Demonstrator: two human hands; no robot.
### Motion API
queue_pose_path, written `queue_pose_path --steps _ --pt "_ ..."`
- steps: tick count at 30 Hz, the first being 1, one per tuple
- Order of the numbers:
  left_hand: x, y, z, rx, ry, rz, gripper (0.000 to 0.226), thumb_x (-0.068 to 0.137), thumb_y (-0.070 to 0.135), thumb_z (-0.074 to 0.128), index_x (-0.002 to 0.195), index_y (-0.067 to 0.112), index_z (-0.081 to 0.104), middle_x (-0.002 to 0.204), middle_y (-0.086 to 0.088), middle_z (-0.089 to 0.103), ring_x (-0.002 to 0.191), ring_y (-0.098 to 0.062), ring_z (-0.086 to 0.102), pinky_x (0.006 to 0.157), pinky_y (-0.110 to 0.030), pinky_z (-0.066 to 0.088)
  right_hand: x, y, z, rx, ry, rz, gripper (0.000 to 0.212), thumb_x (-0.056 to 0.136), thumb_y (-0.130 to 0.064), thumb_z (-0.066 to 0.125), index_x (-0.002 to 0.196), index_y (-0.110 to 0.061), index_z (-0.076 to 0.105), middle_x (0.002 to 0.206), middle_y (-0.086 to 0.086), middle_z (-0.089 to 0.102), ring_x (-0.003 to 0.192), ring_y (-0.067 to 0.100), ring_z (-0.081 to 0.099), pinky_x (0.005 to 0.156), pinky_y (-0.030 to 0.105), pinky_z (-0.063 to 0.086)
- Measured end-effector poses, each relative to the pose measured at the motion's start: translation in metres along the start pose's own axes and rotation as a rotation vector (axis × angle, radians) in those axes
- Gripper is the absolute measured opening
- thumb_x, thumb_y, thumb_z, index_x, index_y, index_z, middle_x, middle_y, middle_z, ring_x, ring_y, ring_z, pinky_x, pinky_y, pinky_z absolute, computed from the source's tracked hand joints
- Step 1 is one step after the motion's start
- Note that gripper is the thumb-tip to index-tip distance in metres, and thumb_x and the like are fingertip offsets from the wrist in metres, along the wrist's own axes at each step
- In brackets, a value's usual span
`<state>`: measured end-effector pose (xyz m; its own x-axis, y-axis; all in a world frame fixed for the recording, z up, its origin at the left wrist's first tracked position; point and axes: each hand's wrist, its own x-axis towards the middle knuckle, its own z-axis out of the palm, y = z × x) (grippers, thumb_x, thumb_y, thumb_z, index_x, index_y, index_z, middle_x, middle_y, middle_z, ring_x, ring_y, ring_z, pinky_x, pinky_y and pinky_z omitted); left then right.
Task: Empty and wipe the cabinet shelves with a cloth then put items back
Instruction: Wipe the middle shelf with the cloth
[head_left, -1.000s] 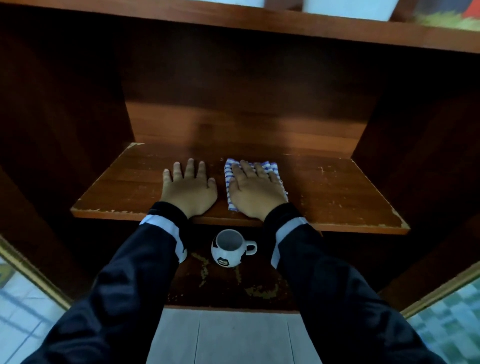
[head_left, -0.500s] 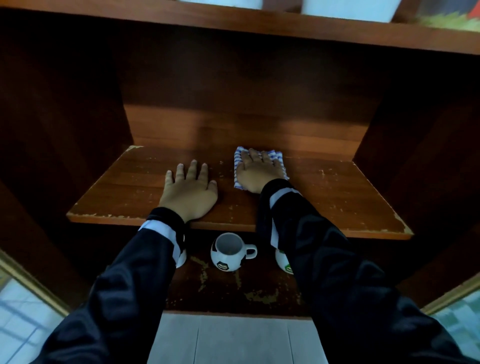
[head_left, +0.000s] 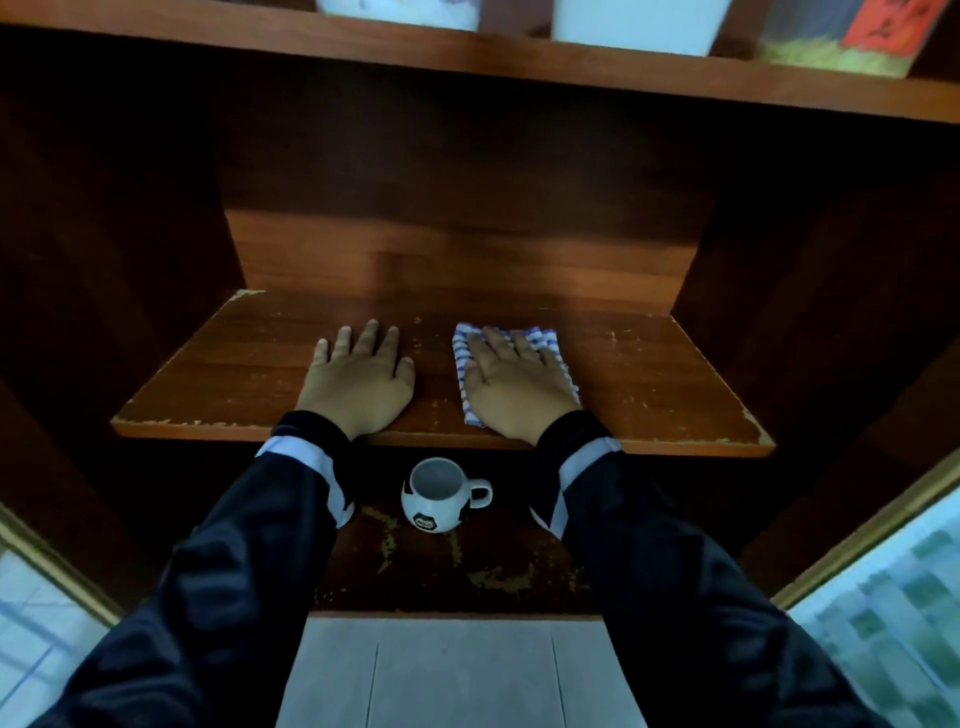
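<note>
On the scuffed brown wooden shelf, I had the right hand pressing the blue-striped white cloth, fingers straight; the left hand lay flat, holding nothing.

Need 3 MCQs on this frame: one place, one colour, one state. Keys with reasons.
1. Where is the cloth?
A) on the floor
B) on the middle shelf, under the right hand
C) on the top shelf
2. Cloth stripe colour?
A) red
B) green
C) blue
3. The left hand is:
A) flat on bare shelf wood
B) clenched
C) pinching the cloth
Key: 1B, the right hand presses it onto that shelf; 2C, blue stripes on white show beside the fingers; 3A, fingers straight, apart from the cloth.
</note>
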<state>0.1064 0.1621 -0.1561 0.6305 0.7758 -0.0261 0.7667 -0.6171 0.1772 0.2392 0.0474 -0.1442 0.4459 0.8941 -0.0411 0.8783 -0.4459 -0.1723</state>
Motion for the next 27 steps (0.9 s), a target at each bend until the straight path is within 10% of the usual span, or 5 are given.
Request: queue_pose_path --steps 27 --pt "0.004 0.031 0.004 -0.06 0.007 0.09 0.06 0.104 0.047 0.021 0.159 0.025 0.01 0.167 0.0 0.0 0.153 -0.027 -0.001 0.123 -0.04 -0.001 0.065 0.026 -0.018 -0.012 -0.025 0.163 0.055 0.105 -0.038 0.014 0.156 -0.022 0.004 0.164 -0.003 -0.003 0.15 0.024 -0.004 0.12 0.048 0.0"
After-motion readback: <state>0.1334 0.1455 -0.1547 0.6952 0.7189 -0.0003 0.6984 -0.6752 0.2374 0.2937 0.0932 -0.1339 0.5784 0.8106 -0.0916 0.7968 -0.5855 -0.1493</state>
